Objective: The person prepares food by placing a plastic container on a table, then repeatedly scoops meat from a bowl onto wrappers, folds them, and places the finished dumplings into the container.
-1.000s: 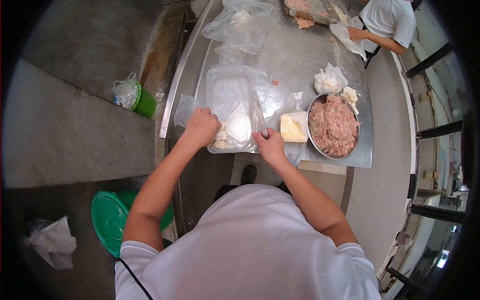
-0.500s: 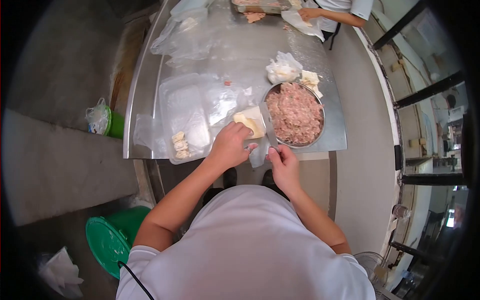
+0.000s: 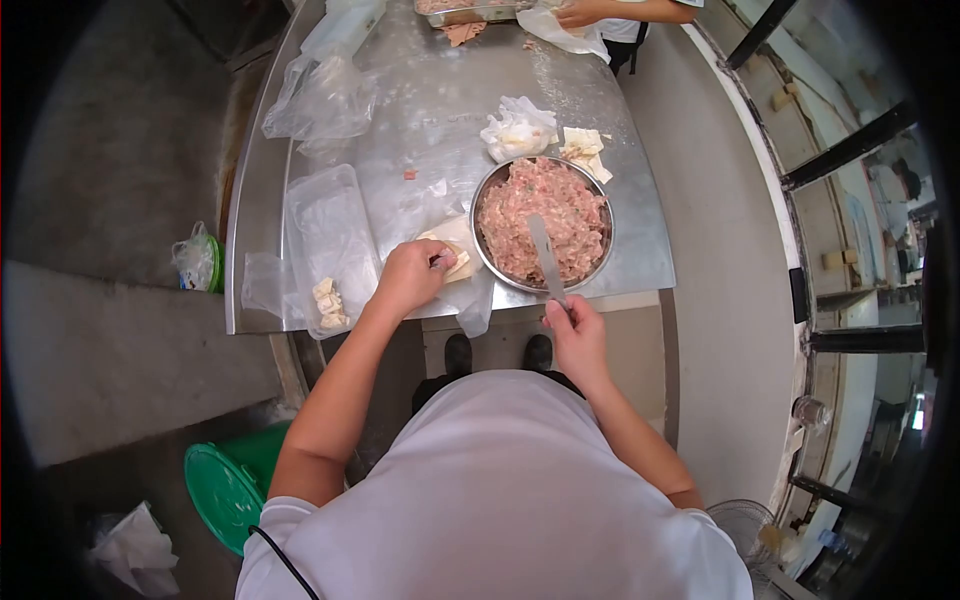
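In my right hand (image 3: 577, 338) is a flat metal spatula (image 3: 545, 252), gripped by its lower end, with its blade over the pink minced meat (image 3: 535, 200). The meat is heaped in a round metal bowl (image 3: 478, 245) near the table's front edge. My left hand (image 3: 410, 277) is closed, its fingertips pinching a pale dough wrapper (image 3: 460, 266) just left of the bowl. Part of the wrapper is hidden by the fingers. Beyond my left wrist, a clear plastic tray (image 3: 335, 215) holds several folded wontons (image 3: 329, 303) at its near end.
Behind the bowl lie a crumpled white bag (image 3: 520, 128) and more pale wrappers (image 3: 586, 150). Clear plastic bags (image 3: 325, 95) cover the table's far left. A co-worker's arm (image 3: 620, 10) reaches beside a metal tray (image 3: 470, 12). Below left stands a green bucket (image 3: 222, 495).
The spatula has swung from beside the wrapper to over the meat. My left hand has drawn closed around the wrapper, which now looks folded. The whole view has shifted slightly.
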The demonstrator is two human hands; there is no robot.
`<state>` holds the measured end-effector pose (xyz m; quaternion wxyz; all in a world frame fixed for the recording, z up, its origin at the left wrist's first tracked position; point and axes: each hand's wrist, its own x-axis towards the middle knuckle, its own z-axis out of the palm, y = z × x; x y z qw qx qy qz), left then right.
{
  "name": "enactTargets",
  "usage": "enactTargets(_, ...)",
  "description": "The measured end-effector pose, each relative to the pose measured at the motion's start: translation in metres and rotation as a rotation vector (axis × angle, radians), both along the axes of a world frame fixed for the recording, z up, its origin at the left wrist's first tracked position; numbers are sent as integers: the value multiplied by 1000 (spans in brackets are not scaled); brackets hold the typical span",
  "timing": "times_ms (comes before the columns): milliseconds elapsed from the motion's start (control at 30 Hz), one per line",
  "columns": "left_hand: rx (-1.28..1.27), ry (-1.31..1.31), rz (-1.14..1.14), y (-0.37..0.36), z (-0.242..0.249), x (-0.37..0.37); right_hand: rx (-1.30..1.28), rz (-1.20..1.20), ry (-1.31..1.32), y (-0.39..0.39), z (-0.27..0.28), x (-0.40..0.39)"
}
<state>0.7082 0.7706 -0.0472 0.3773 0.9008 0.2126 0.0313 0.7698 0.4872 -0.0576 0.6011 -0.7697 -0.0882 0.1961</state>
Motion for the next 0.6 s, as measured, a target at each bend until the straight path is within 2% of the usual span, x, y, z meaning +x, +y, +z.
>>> enactTargets(100, 74, -96, 20, -2, -11, -4, -162, 21, 24, -8, 0, 19)
enactTargets(200, -46, -82, 143, -7, -9, -8, -197, 47, 161, -16, -24, 30)
enactTargets(300, -218, -214, 310, -8, -10, -14, -178, 56, 94, -20, -41, 27)
enactTargets(367, -380, -380, 399, 9, -34, -27, -180, 61, 20, -17, -26, 26)
enactTargets(400, -464, -461, 440, 12, -44, -31, -183, 59, -16, -18, -16, 25)
enactTargets(500, -1295, -635, 683, -18, 16, -30, -108, -11, -43, -24, 9, 28)
enactTargets(533, -1437, -635, 573, -20, 16, -32, -186, 57, -145, -29, 19, 32)
enactTargets(600, -1468, -560, 588, -36, 13, -28, -342, 201, -343, -43, 36, 46)
